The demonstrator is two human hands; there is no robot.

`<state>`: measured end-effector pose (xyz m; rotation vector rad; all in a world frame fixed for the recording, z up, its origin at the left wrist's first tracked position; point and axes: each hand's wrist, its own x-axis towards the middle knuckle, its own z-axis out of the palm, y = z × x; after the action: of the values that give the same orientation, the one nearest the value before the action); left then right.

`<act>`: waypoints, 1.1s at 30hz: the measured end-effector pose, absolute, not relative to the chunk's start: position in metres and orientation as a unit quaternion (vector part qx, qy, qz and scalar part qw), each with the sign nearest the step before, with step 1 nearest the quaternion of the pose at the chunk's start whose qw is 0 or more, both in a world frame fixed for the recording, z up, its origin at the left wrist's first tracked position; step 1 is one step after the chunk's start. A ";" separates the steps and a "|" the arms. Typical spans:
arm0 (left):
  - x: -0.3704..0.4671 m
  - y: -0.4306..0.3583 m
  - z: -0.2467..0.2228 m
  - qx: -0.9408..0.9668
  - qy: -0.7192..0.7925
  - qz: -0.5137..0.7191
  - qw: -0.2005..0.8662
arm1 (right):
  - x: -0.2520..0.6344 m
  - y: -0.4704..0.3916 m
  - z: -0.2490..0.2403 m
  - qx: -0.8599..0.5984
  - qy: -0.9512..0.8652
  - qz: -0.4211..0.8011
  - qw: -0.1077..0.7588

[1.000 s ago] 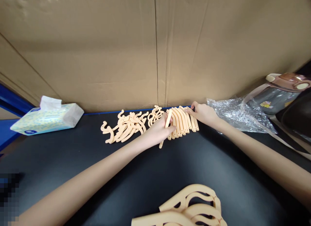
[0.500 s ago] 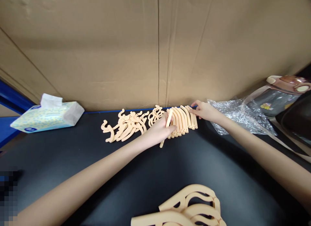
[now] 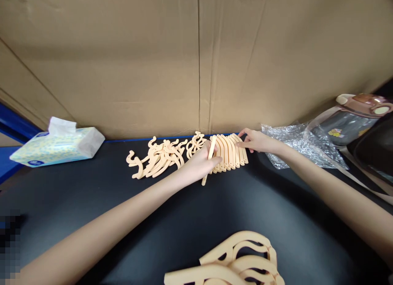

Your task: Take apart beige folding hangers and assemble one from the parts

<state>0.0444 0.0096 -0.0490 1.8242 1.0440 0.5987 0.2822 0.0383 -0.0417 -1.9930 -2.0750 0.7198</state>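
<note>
Rightmost slats [image 3: 244, 154] now sit closer to the row [image 3: 226, 152], near view centre. Left hand [image 3: 200, 161] grips one tilted slat [image 3: 212, 147] at row's 9 o'clock; right hand [image 3: 254, 140] touches 3 o'clock end, pinch indeterminable. Hook pile [image 3: 164, 157]: farther toward 9.

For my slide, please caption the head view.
Left hand and right hand flank a row of curved cream strips.

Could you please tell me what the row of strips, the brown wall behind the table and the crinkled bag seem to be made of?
Strips: probably moulded plastic, satin, from their even cream colour, though painted wood is possible.
Wall: apparently cardboard, dull, given its brown surface and creases.
Bag: likely clear, glossy plastic film, from its wrinkles and glints.
</note>
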 end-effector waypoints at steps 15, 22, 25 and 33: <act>0.047 0.008 -0.039 0.759 0.399 0.279 0.432 | 0.270 0.031 -0.039 -0.709 -0.677 0.159 0.119; 0.040 -0.012 -0.013 0.785 0.403 0.310 0.353 | 0.232 -0.005 -0.005 -0.540 -0.734 0.268 0.312; 0.042 -0.016 -0.011 0.787 0.370 0.347 0.351 | 0.208 -0.030 0.002 -0.425 -0.750 0.391 0.323; 0.032 -0.011 0.017 0.763 0.348 0.432 0.332 | 0.214 -0.035 0.019 -0.474 -0.709 0.261 0.451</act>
<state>0.0317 -0.0107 0.0166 1.9940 0.9104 1.1284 0.2139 -0.0345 0.0193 -1.1720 -1.7526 0.6453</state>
